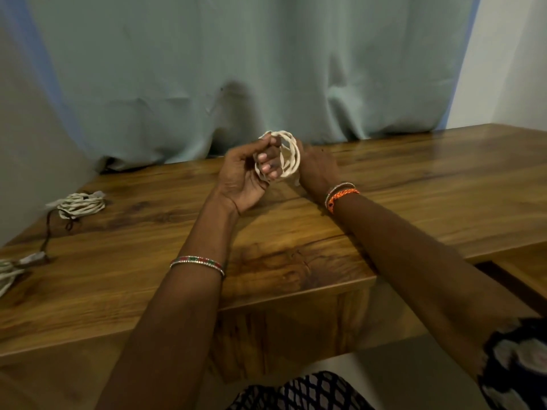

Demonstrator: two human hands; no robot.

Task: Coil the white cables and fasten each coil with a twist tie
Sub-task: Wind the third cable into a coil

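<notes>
A white cable coil (291,152), wound in several small loops, is held upright above the middle of the wooden table (414,184). My left hand (242,176) has its fingers through the loops and its thumb on top of them. My right hand (318,165) is against the coil's right side, its fingers mostly hidden behind the cable. A second white coil (80,205) lies at the table's left, with pale tags at its ends. Part of another white cable (7,275) shows at the far left edge.
A dark thin cord (48,229) runs between the coil on the left and the cable at the left edge. A pale green curtain (236,69) hangs against the table's back edge. The table's front edge steps down at the right (503,261).
</notes>
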